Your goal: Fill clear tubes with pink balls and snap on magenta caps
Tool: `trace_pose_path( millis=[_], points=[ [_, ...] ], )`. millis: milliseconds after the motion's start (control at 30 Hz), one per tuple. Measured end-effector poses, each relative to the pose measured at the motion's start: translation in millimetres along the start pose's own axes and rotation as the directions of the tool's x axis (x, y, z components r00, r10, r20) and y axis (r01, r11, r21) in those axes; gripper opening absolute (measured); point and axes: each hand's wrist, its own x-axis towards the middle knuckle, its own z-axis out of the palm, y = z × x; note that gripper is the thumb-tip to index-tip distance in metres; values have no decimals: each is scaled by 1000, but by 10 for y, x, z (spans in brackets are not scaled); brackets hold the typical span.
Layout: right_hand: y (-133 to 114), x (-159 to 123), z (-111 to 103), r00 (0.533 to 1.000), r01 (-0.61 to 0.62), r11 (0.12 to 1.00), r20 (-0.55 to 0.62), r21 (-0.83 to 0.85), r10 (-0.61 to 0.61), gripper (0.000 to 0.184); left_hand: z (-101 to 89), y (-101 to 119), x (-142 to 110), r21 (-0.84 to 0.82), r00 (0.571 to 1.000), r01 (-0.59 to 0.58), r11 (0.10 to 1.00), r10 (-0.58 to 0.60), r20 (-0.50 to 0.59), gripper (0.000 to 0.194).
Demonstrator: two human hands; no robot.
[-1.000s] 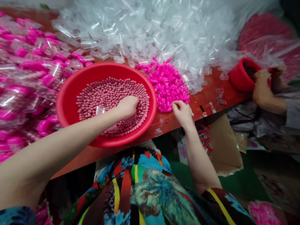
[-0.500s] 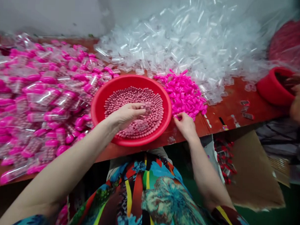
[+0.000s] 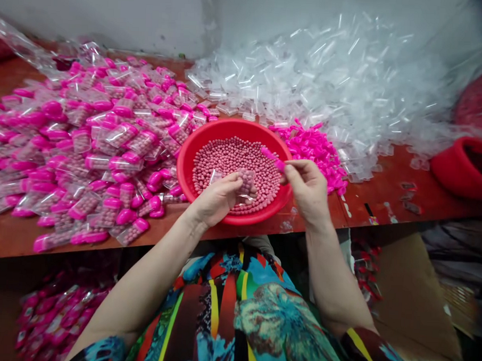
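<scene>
So we've got a wide, round red bowl [image 3: 183, 170] in front of us, smooth plastic with a rolled rim, part filled with pink beads [image 3: 230, 153], all tiny matte balls. Our left hand [image 3: 220, 198] is closed around a clear container [image 3: 246, 183], see-through and boxy with pink beads inside, and we're holding it tilted above the bowl. Another shiny clear bit pokes out by the thumb, but we can't tell if it's a separate piece. Our right hand [image 3: 307, 193] is pinching a glossy hot-pink piece [image 3: 279, 164] between thumb and fingertips, over the bowl's right side, near the container but apart from it. Just beside the bowl we have a heap of pink plastic pieces [image 3: 322, 152], kinda narrow and curvy, and behind that a huge glassy pile of clear empties [image 3: 309, 77]. On our left there's a mound of filled containers [image 3: 94, 142] with rounded pink ends, all on a worn reddish tabletop [image 3: 368, 191]. Far right sits a deeper red tub [image 3: 457, 171] with dark contents too blurry for us to make out.
</scene>
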Motion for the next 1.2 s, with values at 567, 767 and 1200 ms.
trace_pose_path(
  millis=[567, 767, 1200],
  points=[
    [-147, -40, 219, 952, 144, 984, 286, -108, -108, 10, 8, 11, 64, 92, 1000, -1, 996, 3, -18, 15],
    [-167, 23, 158, 932, 137, 985, 349, -108, -91, 11, 16, 11, 78, 106, 999, 24, 994, -21, -33, 16],
    [-35, 24, 139, 913, 106, 985, 405, -135, -43, 15, 46, 28, 120, 71, 979, 108, 992, -94, -180, 10]
  ],
)
